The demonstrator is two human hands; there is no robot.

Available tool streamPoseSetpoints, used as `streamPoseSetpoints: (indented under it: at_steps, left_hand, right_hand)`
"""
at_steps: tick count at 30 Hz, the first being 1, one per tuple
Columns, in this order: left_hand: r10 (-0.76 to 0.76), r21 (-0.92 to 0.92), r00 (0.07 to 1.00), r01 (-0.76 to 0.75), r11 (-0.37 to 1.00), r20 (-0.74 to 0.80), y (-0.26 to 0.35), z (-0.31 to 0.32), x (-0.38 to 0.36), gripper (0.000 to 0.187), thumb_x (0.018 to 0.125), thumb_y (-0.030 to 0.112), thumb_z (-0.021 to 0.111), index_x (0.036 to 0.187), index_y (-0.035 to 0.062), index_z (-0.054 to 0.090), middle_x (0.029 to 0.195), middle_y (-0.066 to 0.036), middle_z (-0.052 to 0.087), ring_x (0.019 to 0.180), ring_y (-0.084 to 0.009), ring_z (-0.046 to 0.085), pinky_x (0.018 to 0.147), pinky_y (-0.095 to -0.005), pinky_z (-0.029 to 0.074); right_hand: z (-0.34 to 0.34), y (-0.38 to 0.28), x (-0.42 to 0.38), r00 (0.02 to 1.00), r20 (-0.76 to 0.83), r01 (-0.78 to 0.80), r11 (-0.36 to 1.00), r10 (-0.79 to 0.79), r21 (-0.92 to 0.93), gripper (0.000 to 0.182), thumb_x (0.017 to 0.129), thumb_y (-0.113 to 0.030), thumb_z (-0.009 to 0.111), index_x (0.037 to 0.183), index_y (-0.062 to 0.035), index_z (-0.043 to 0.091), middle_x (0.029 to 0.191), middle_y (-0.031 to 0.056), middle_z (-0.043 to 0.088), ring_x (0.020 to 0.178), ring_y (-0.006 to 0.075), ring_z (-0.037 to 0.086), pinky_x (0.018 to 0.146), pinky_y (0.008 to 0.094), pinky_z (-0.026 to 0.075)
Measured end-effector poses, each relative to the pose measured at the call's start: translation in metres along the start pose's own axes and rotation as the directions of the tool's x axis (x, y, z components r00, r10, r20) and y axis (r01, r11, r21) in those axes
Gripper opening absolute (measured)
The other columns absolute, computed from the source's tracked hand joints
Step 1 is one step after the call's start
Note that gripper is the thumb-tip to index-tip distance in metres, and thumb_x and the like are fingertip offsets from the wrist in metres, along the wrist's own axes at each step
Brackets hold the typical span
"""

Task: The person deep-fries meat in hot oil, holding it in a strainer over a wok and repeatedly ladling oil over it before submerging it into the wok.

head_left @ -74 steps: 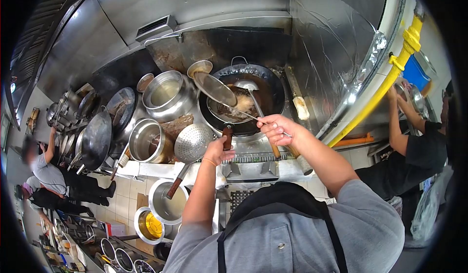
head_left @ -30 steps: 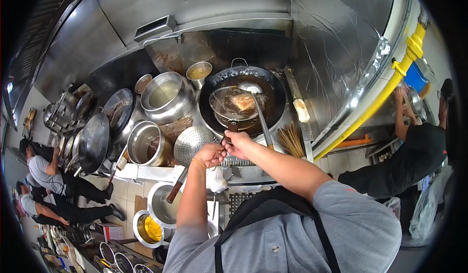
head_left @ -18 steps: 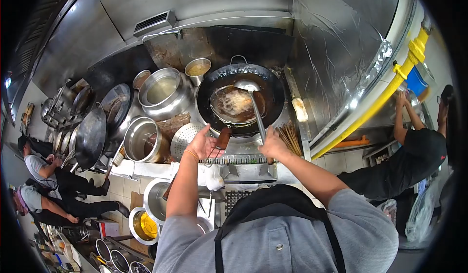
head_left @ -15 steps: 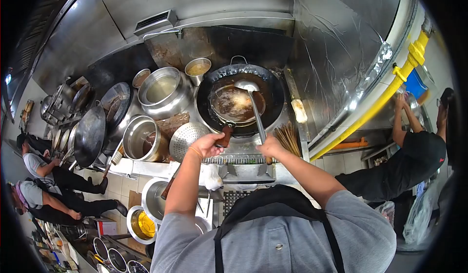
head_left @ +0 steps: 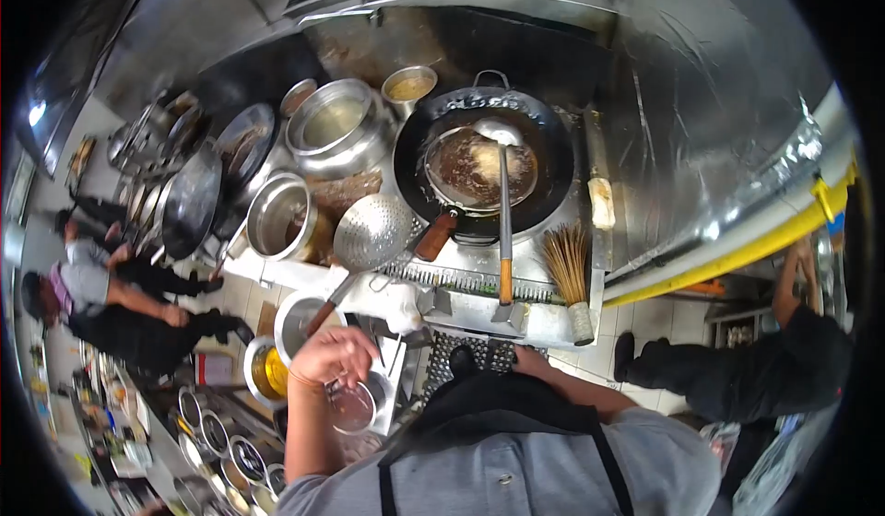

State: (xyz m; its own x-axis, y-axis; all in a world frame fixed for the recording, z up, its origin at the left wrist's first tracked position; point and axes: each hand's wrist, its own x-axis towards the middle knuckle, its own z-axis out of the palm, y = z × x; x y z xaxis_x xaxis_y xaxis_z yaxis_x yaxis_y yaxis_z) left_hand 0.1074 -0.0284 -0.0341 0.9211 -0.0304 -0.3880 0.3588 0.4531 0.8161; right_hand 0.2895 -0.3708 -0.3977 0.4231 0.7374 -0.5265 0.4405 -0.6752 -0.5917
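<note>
A black wok [head_left: 409,152] of brown, foaming oil sits on the stove. A round strainer with a wooden handle [head_left: 436,236] rests in it. A ladle [head_left: 499,132] lies across the wok, its long handle pointing toward me. My left hand [head_left: 336,357] is raised, empty, its fingers loosely curled and apart, close to the wooden handle end of a perforated skimmer [head_left: 373,230]. That skimmer leans at the stove's front edge. My right hand [head_left: 530,363] is low beside my black apron, below the stove front; its fingers are mostly hidden.
A bamboo brush [head_left: 566,263] stands right of the ladle handle. Left of the wok are a large metal pot [head_left: 369,152], a smaller pot [head_left: 249,230] and leaning woks [head_left: 191,203]. A bowl of yellow liquid [head_left: 253,369] sits lower left. Co-workers stand at both sides.
Both hands have let go: my left of the strainer's handle, my right of the ladle. Both have drawn back toward my body. The strainer and ladle stay in the wok. The view has shifted.
</note>
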Motion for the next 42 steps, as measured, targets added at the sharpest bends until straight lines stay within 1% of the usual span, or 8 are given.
streamPoseSetpoints:
  at_steps: [7, 15, 17, 20, 22, 26, 30, 42]
  left_hand:
    - [-0.393, 0.366, 0.794, 0.576, 0.731, -0.463, -0.198, 0.083, -0.028, 0.058, 0.084, 0.044, 0.059, 0.115, -0.0042, 0.055, 0.105, -0.016, 0.062, 0.094, -0.0241, 0.06, 0.082, -0.0318, 0.046]
    - [-0.572, -0.078, 0.109, 0.953, 0.294, -0.813, -0.507, 0.111, -0.047, 0.086, 0.082, 0.068, 0.04, 0.131, -0.0027, 0.041, 0.132, -0.018, 0.047, 0.121, -0.0315, 0.045, 0.101, -0.0402, 0.035]
    - [-0.477, -0.298, 0.735, 0.375, 0.878, -0.482, -0.502, 0.128, -0.036, 0.082, 0.083, 0.068, 0.041, 0.136, 0.0051, 0.037, 0.135, -0.011, 0.045, 0.124, -0.0236, 0.042, 0.103, -0.0362, 0.031]
    - [-0.626, -0.645, 0.747, 0.368, 0.67, -0.224, -0.441, 0.163, -0.044, 0.093, 0.079, 0.071, 0.044, 0.141, 0.0038, 0.026, 0.142, -0.016, 0.033, 0.131, -0.0242, 0.03, 0.109, -0.0339, 0.02]
    - [-0.166, -0.392, 0.955, 0.059, 0.918, -0.244, -0.485, 0.15, -0.029, 0.087, 0.08, 0.065, 0.05, 0.142, 0.0094, 0.026, 0.14, -0.007, 0.04, 0.124, -0.0218, 0.039, 0.103, -0.0329, 0.029]
    - [-0.324, -0.033, 0.533, 0.484, 0.875, -0.782, -0.448, 0.162, -0.036, 0.077, 0.081, 0.027, 0.061, 0.143, 0.008, 0.019, 0.13, -0.024, 0.046, 0.118, -0.0357, 0.047, 0.098, -0.0363, 0.037]
    - [0.143, 0.225, 0.361, 0.198, 0.954, -0.922, -0.474, 0.159, -0.071, 0.078, 0.073, 0.002, 0.052, 0.143, 0.0076, 0.017, 0.123, -0.027, 0.051, 0.114, -0.0381, 0.05, 0.098, -0.0381, 0.039]
    - [-0.02, 0.02, 0.155, 0.251, 0.968, -0.988, -0.584, 0.252, -0.237, 0.051, 0.09, 0.039, 0.044, 0.11, -0.0064, 0.056, 0.107, -0.028, 0.058, 0.105, -0.0397, 0.054, 0.092, -0.0416, 0.041]
  right_hand:
    - [0.002, 0.014, 0.036, 0.958, 0.285, 0.008, 0.986, 0.04, -0.165, 0.05, 0.073, -0.022, 0.058, 0.114, 0.0049, 0.05, 0.111, 0.0276, 0.057, 0.105, 0.036, 0.056, 0.091, 0.0433, 0.044]
    - [-0.019, -0.052, -0.067, 0.949, 0.138, 0.314, 0.836, -0.283, -0.449, 0.082, 0.065, -0.034, 0.072, 0.128, 0.0064, 0.039, 0.13, 0.0322, 0.036, 0.121, 0.0418, 0.039, 0.1, 0.0444, 0.035]
    - [-0.002, -0.029, -0.053, 0.862, 0.35, 0.448, 0.874, -0.367, -0.186, 0.085, 0.059, -0.04, 0.076, 0.122, 0.0074, 0.045, 0.124, 0.0322, 0.043, 0.117, 0.039, 0.045, 0.098, 0.0418, 0.037]
    - [-0.002, -0.002, -0.027, 0.816, 0.524, 0.345, 0.933, -0.244, -0.103, 0.07, 0.062, -0.038, 0.073, 0.112, 0.0055, 0.053, 0.119, 0.0303, 0.05, 0.114, 0.038, 0.049, 0.096, 0.0402, 0.039]
    - [-0.052, -0.068, -0.067, 0.883, 0.455, 0.256, 0.929, -0.114, -0.266, 0.061, 0.062, -0.036, 0.073, 0.104, 0.0052, 0.058, 0.114, 0.0265, 0.056, 0.108, 0.0362, 0.054, 0.095, 0.0398, 0.041]
    - [-0.034, -0.024, -0.036, 0.921, 0.359, 0.273, 0.908, -0.151, -0.318, 0.063, 0.066, -0.035, 0.071, 0.111, 0.0065, 0.058, 0.118, 0.0248, 0.055, 0.112, 0.034, 0.053, 0.096, 0.0376, 0.041]
    - [-0.009, -0.049, -0.061, 0.898, 0.417, 0.354, 0.798, -0.142, -0.489, 0.066, 0.068, -0.036, 0.071, 0.116, 0.0055, 0.055, 0.119, 0.0234, 0.055, 0.113, 0.033, 0.052, 0.097, 0.0368, 0.041]
    - [0.095, -0.089, -0.148, 0.798, 0.594, 0.492, 0.68, -0.103, -0.544, 0.044, 0.068, -0.031, 0.07, 0.095, 0.0027, 0.066, 0.094, 0.0218, 0.065, 0.086, 0.0315, 0.064, 0.075, 0.0369, 0.05]
